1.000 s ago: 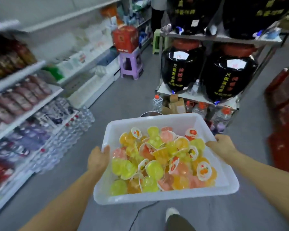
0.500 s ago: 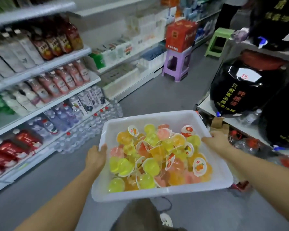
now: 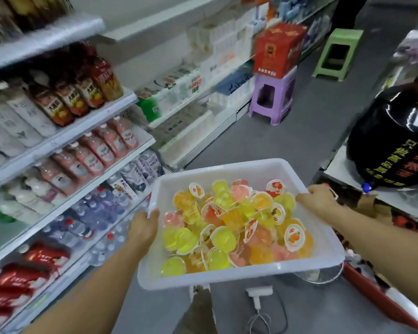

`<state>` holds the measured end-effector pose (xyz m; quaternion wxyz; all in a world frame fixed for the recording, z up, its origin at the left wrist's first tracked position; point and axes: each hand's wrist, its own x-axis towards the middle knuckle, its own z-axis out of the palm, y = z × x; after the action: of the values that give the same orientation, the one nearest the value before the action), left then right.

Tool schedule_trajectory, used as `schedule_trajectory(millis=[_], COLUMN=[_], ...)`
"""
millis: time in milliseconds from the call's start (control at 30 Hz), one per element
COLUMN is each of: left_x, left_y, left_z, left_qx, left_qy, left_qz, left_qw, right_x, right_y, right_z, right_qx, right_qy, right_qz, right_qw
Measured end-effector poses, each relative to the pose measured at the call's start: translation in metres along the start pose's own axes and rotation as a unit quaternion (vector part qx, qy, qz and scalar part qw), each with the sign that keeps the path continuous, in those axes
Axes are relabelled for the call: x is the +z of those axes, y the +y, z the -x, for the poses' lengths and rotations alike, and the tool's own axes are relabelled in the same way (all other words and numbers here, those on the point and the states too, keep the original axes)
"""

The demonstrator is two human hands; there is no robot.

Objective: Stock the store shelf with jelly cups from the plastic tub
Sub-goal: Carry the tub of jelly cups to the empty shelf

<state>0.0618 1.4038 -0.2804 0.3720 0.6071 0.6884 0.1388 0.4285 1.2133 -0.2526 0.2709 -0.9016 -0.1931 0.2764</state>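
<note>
Between the drink shelves [image 3: 65,150] and a rack of black jars [image 3: 393,145], seen from the head camera, a white plastic tub [image 3: 227,277] is carried above the grey floor, heaped with jelly cups [image 3: 229,227]. Left hand [image 3: 143,226] grips its left rim, right hand [image 3: 317,197] curls over the right rim. No cup is shelved yet; by my judgement, stocking has not begun and all remains to do

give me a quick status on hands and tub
Left hand and right hand grip tub rims. Jelly cups all inside. Purple stool ahead.
</note>
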Motion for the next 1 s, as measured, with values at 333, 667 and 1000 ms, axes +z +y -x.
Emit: schedule_trajectory(millis=[333, 667, 1000], left_x=[-0.012, 0.093, 0.208], left_y=[0.15, 0.344, 0.588], left_z=[-0.232, -0.396, -0.542], left_qx=[0.093, 0.14, 0.155], left_qy=[-0.029, -0.097, -0.094], left_qz=[-0.068, -0.066, -0.019], left_qw=[0.993, 0.983, 0.983], right_x=[0.039, -0.026, -0.153], right_y=[-0.123, -0.2, -0.304], right_z=[-0.128, -0.348, -0.604], right_qx=[0.063, 0.09, 0.085], right_qy=[0.034, 0.078, 0.138], right_qz=[-0.068, -0.069, -0.1], right_qw=[0.995, 0.991, 0.982])
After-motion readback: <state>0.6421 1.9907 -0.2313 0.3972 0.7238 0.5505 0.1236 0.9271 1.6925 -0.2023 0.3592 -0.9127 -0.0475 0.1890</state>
